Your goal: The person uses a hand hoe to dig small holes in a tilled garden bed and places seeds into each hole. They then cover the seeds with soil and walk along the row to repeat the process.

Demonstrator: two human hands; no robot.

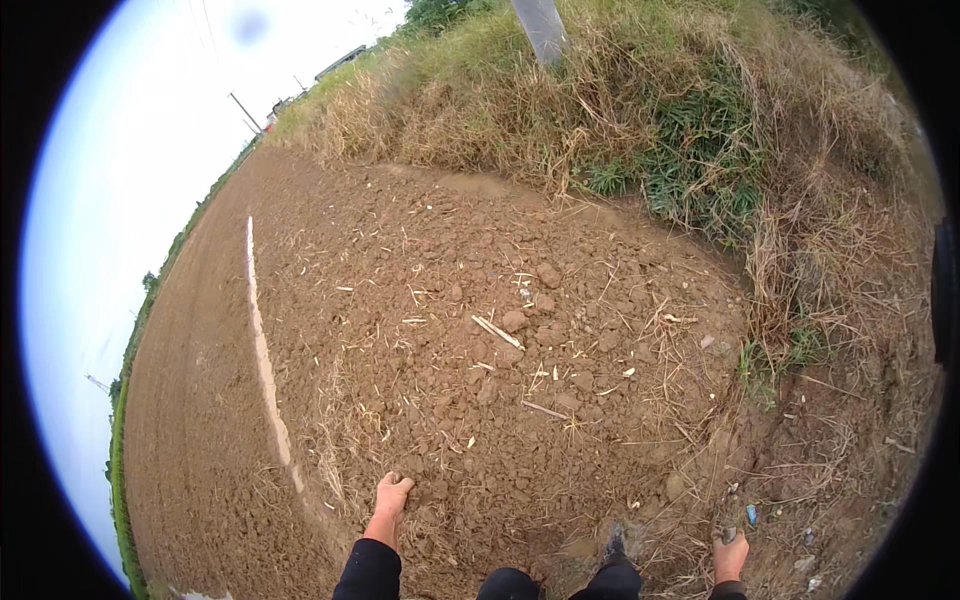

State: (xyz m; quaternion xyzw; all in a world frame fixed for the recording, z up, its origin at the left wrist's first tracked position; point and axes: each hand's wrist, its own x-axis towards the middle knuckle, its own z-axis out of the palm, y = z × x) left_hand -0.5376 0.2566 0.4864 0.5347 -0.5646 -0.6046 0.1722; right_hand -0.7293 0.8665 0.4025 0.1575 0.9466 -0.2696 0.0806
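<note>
My left hand (394, 493) hangs low over the brown tilled soil (450, 420), its fingers curled; whether anything is inside it I cannot tell. At the lower right, my right hand (730, 555) is closed around a small greyish object (729, 535), its kind unclear. Dry straw and soil lie around that hand, and a small blue scrap (751, 514) is on the ground just beyond it. Both arms have dark sleeves. Between the hands, my dark-clothed legs and one muddy shoe (615, 541) show at the bottom edge.
Clods, dry stalks (498, 332) and pale bits litter the soil. A narrow whitish strip (262, 352) runs along the ground at left. Dry and green grass (697, 165) covers a bank at upper right, where a grey pole (541, 31) stands. Pale debris (804, 564) lies at lower right.
</note>
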